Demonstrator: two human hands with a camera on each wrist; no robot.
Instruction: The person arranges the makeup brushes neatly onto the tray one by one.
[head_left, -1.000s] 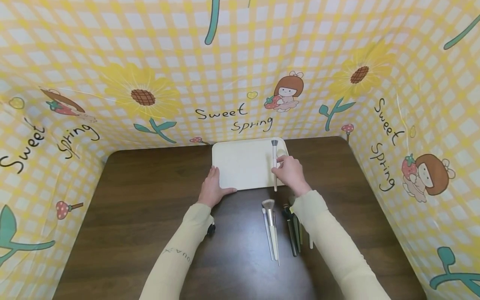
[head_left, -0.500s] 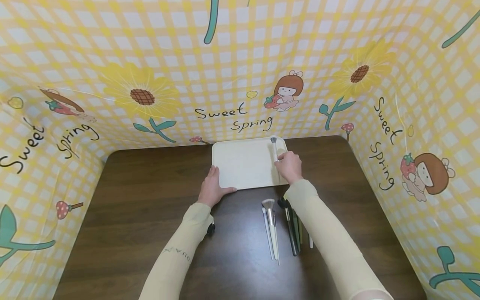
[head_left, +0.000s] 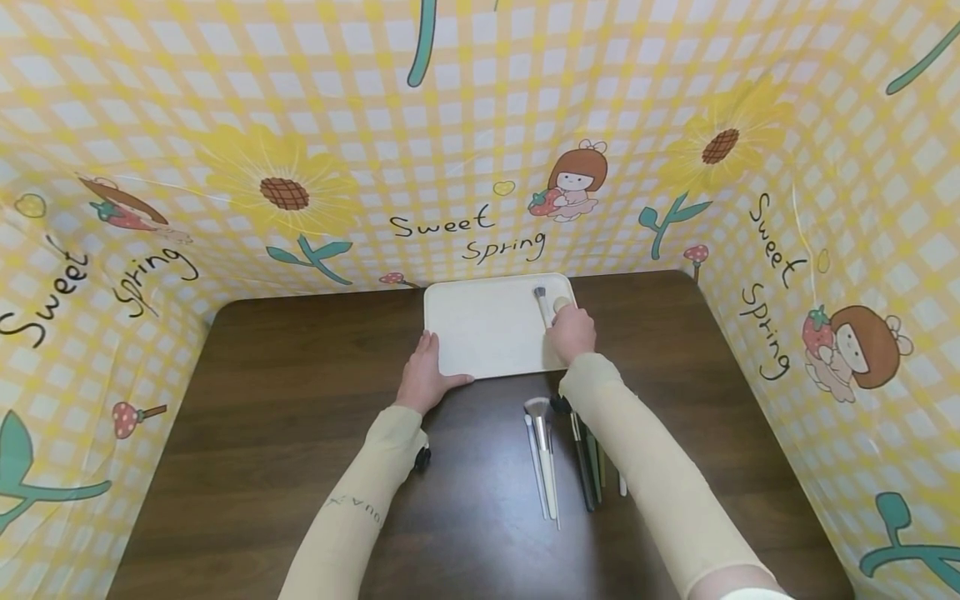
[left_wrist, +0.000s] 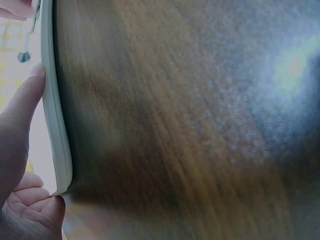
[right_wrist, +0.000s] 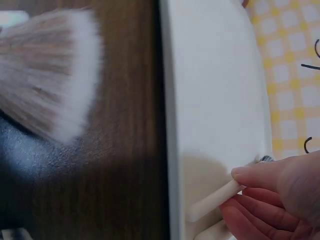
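My left hand point(head_left: 426, 375) grips the near left corner of a white rectangular tray point(head_left: 487, 329), its thumb along the front rim in the left wrist view. Over the tray's right side, my right hand point(head_left: 572, 333) pinches a makeup brush point(head_left: 542, 302) with a pale handle and grey bristles. In the right wrist view, thumb and fingers hold that brush's handle point(right_wrist: 212, 202) low over the tray. A second pale handle point(right_wrist: 215, 231) lies beside it, partly hidden by the fingers. Past the right hand in the head view shows a cream brush head point(head_left: 560, 305).
Several makeup brushes lie on the dark wooden table point(head_left: 300, 433) in front of the tray, among them a wide fluffy brush point(head_left: 537, 408) and a black-handled brush point(head_left: 583, 467). The right forearm partly covers this group. A yellow checked cloth point(head_left: 450, 125) encloses the table's back and sides.
My right hand has lowered the makeup brush toward the tray and moved slightly left, and the brush now tilts. A cream brush head has come into sight behind it. The left hand stays put.
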